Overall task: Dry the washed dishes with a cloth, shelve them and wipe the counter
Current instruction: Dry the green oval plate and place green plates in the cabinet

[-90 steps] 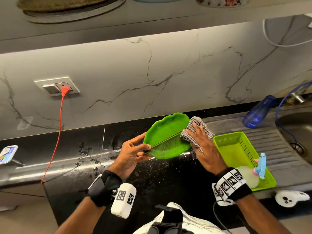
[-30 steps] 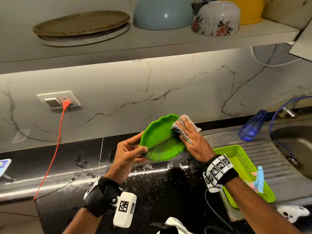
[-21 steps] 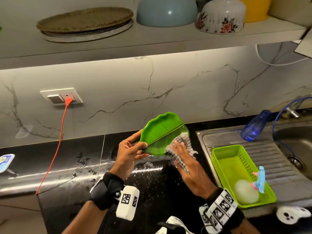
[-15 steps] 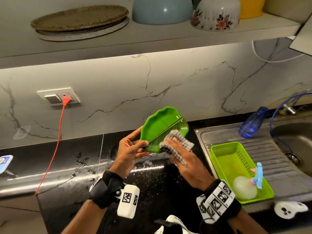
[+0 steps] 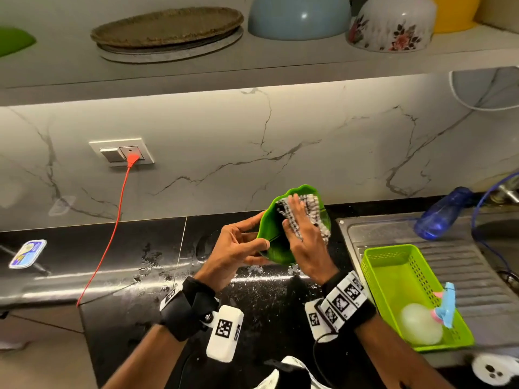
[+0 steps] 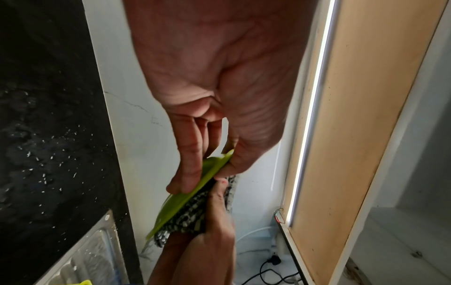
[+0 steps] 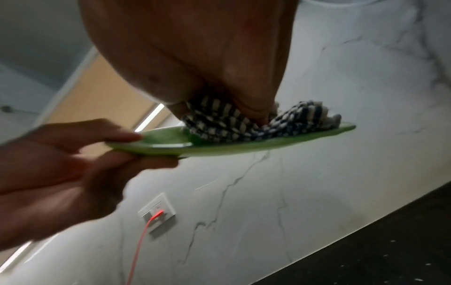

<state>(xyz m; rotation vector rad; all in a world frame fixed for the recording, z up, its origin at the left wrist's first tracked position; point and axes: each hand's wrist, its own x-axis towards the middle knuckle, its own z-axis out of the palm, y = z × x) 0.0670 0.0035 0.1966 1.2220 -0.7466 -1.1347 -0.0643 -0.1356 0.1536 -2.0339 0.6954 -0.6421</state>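
Here left hand [image 5: 238, 248] pinches green plate [image 5: 271, 234] rim; right hand [image 5: 304, 237] presses cloth [image 5: 311, 211] flat; basket [image 5: 393, 265] beside.

Much of the green plate [image 5: 271, 228] is covered by the checked cloth [image 5: 311, 211] and the right hand [image 5: 304, 240], whose fingers are blurred in the right wrist view, while the yellow bowl [image 5: 452, 12] is cut off by the top edge.

Counted on hand were one green leaf-shaped plate [image 5: 271, 234], one checked cloth [image 5: 311, 213], one green basket [image 5: 393, 265], one blue bottle [image 5: 442, 213], three upturned bowls [image 5: 299, 16] on the shelf, one woven tray [image 5: 168, 26] and one red cable [image 5: 111, 237].
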